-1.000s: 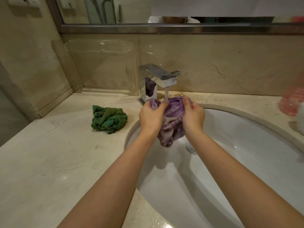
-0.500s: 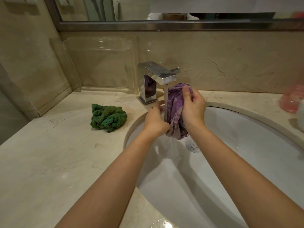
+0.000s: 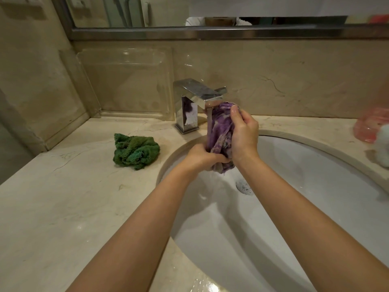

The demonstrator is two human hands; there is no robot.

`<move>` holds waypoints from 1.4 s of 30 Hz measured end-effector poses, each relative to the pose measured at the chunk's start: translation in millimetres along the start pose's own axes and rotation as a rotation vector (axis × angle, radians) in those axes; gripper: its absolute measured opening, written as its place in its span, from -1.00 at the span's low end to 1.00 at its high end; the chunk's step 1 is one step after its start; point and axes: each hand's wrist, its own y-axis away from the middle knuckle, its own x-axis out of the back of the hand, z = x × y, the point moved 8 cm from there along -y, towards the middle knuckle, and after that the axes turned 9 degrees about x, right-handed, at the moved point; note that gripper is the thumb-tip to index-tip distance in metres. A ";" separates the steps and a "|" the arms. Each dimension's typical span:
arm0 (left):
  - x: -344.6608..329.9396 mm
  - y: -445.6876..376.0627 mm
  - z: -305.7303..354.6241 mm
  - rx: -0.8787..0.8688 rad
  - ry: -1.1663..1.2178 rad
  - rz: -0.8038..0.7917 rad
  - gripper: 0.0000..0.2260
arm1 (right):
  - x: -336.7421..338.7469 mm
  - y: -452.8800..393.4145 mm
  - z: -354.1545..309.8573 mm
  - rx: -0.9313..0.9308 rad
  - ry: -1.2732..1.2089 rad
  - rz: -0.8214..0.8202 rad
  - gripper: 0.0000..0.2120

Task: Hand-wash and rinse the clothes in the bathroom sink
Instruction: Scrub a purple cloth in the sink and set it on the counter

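Both hands on the purple cloth, held bunched and roughly upright over the back of the sink, right under the tap

Right hand: fingers curled round the upper part of the cloth, thumb side toward the tap, fingertips at the top edge of the bundle. Gripping it

Left hand: lower, wrapped round the bottom of the cloth, fingers closed over it. A bit of cloth pokes out below the fist

Water runs from the spout in a thin stream, down the left side of the cloth and past the left hand into the basin. Splash visible on the basin below the hands. Drain sits just right of where the stream lands

Green cloth lies crumpled on the counter, left of the sink, well apart from the hands, not touching the basin rim

Tap is a square chrome block, base on the counter behind the sink rim. Clear panel leans against the wall behind it, in the left corner

Far right on the counter: pink container, blurred, with something white just in front of it; cannot tell what either is

Wet patch on the counter at the near rim of the sink, bottom of view

Mirror edge runs across the top
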 end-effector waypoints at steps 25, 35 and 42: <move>40.5 11.9 20.3 -0.227 -0.263 0.653 -0.57 | -19.1 44.5 80.0 -0.682 -0.128 -0.062 -0.57; 31.2 12.7 16.5 -0.203 0.400 0.430 -0.80 | -12.4 24.2 41.0 -0.209 0.182 0.029 -0.71; 5.0 -1.1 -4.7 0.095 0.501 0.048 -0.64 | -13.1 25.6 18.9 0.091 0.408 -0.090 -0.61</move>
